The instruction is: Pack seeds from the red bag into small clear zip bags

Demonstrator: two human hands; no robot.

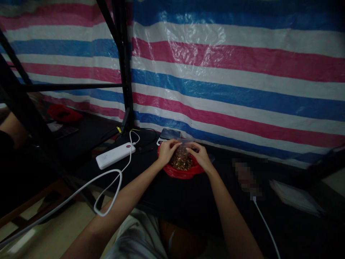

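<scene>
A red plastic bag [179,174] lies on the dark table with its mouth spread, holding many small brass-coloured pieces [183,162] too small to name. Above them, a small clear plastic bag [184,144] hangs between my hands. My left hand [168,151] pinches its left side with thumb and fingers. At the right side, my right hand [199,154] grips it in the same way. Right behind the red bag sits a small scale [169,134] with a dark top, partly covered by my left hand.
A white power bank [115,155] with a white cable lies left on the black table [151,190]. To the right are a blurred-out item on a cable [265,223] and a stack of clear bags [296,197]. Black frame posts [125,72] stand before a striped sheet [229,72]. Another person's arm [13,129] shows far left.
</scene>
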